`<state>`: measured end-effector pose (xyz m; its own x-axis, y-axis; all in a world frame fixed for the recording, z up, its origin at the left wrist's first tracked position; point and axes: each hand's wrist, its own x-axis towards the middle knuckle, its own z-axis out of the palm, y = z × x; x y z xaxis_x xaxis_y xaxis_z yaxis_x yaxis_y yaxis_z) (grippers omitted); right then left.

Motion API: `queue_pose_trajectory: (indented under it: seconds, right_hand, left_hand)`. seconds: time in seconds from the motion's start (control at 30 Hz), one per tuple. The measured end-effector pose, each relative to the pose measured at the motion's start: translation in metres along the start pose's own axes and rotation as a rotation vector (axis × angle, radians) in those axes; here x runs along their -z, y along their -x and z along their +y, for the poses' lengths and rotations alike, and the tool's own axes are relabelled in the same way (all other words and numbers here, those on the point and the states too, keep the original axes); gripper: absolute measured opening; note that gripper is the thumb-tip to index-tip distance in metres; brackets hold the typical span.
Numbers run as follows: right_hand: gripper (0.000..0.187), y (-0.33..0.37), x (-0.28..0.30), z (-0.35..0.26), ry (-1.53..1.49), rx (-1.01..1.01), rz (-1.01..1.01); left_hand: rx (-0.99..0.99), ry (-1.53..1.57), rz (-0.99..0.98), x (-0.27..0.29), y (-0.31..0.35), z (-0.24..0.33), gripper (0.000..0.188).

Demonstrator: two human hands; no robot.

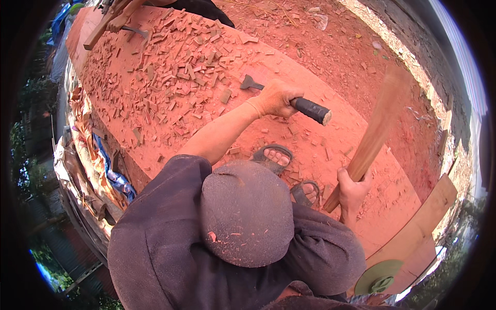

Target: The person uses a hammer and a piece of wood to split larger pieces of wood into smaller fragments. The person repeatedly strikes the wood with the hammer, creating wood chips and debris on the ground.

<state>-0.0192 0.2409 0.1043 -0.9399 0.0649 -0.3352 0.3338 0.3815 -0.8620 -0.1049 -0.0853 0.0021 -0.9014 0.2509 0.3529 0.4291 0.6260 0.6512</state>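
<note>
My left hand (276, 99) is closed around a chisel (310, 110) with a black-wrapped handle. Its flared metal blade lies just over a wide, red-dusted wooden slab (289, 67), pointing to the upper left. In my right hand (353, 191) is a thick wooden club (374, 129), gripped near its lower end and raised toward the upper right. The club's far end is smeared by motion. Several wood chips (191, 72) cover the slab's left and far parts. My sandalled feet (274, 156) rest on the slab between both hands. A dark cap (247, 213) hides the lower middle.
At the far left, a co-worker's hand (118, 21) is near a wooden club (101, 34) and a chisel (135, 31) on the same slab. Cloth and blue sheeting (116, 178) lie along the left. A round green object (377, 277) sits by boards (413, 232) at lower right.
</note>
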Motion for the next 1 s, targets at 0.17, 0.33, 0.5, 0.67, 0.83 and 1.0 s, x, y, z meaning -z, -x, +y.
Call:
queue_pose_trajectory:
  seconds: [0.17,0.33,0.5,0.67,0.83,1.0]
  right_hand:
    - [0.023,-0.010,0.031,-0.085,-0.888,0.318,0.241]
    - [0.018,-0.012,-0.049,-0.034,0.009,0.258,-0.025]
    - [0.022,0.002,-0.031,0.030,-0.074,-0.163,-0.086]
    - [0.022,-0.012,0.023,-0.049,-0.410,0.237,0.152]
    - [0.037,-0.035,0.067,-0.091,-0.513,0.380,0.380]
    - [0.036,-0.038,0.115,-0.071,-0.502,0.401,0.293]
  left_hand:
    - [0.041,-0.016,-0.079,-0.001,0.006,-0.006,0.020]
    - [-0.003,-0.032,-0.007,0.003,0.008,-0.005,0.021]
    - [0.055,-0.056,-0.076,0.017,0.010,0.007,0.020]
    - [0.277,-0.040,0.176,0.029,0.002,0.022,0.016]
    - [0.056,-0.049,0.163,0.014,-0.010,0.029,0.021]
    - [0.065,-0.105,0.066,0.002,-0.020,0.013,0.018]
